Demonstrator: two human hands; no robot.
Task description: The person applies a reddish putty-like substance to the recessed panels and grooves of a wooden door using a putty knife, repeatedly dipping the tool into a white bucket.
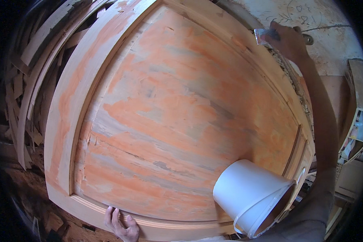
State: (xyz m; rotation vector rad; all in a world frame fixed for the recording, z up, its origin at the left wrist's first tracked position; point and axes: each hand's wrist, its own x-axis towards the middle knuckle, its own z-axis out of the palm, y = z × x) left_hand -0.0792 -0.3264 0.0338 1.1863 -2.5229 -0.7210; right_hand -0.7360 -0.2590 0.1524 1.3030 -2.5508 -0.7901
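A large wooden door panel (pixel 165 117) lies before me, its recessed middle smeared with orange-pink filler over pale, greyish wood. My left hand (pixel 123 225) rests at the near rim of its frame, fingers apart and fingertips on the moulding. Out at the far right edge, my right hand (pixel 287 39) is closed round a putty knife (pixel 262 37). The knife's flat blade points left by the frame edge; a handle end with a hole sticks out behind the hand. A white plastic bucket (pixel 246 189) sits tilted at the panel's near right corner, its mouth toward me and its contents hidden.
Scrap wood strips and boards (pixel 40 56) are piled along the left side. Reddish-brown ground (pixel 36 201) shows at the lower left. Past the right edge are a pale marked wall or slab (pixel 326 44) and a shelf (pixel 353 149) with small items.
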